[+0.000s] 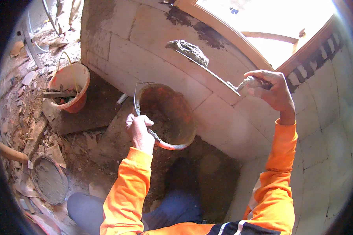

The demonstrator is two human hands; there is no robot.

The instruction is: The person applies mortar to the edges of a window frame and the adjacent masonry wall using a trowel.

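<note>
A: By what is the setting bounded?

B: By a wall of pale blocks, jointed and dark-stained near the wooden window frame, through which strong daylight is admitted. At left, the floor is strewn with rubble.

A: Which vessels are shown?

B: A large bucket, smeared inside, is placed beside the wall. Farther left is seen a second bucket, over whose rim a stick is laid.

A: How are trowel and hands disposed?

B: The trowel is raised in front of the wall, its blade sloped, its handle grasped in the right hand. The large bucket is gripped at its rim by the left hand; whether the wire handle is also caught cannot be told.

A: Which step is judged to be in hand?

B: The application of mortar, borne in a heap toward the blade's far end; whether the wall is touched cannot be told.

A: What is called for next?

B: A steady blade, presumably, so that none is shed, and firm pressure against the blocks.
</note>
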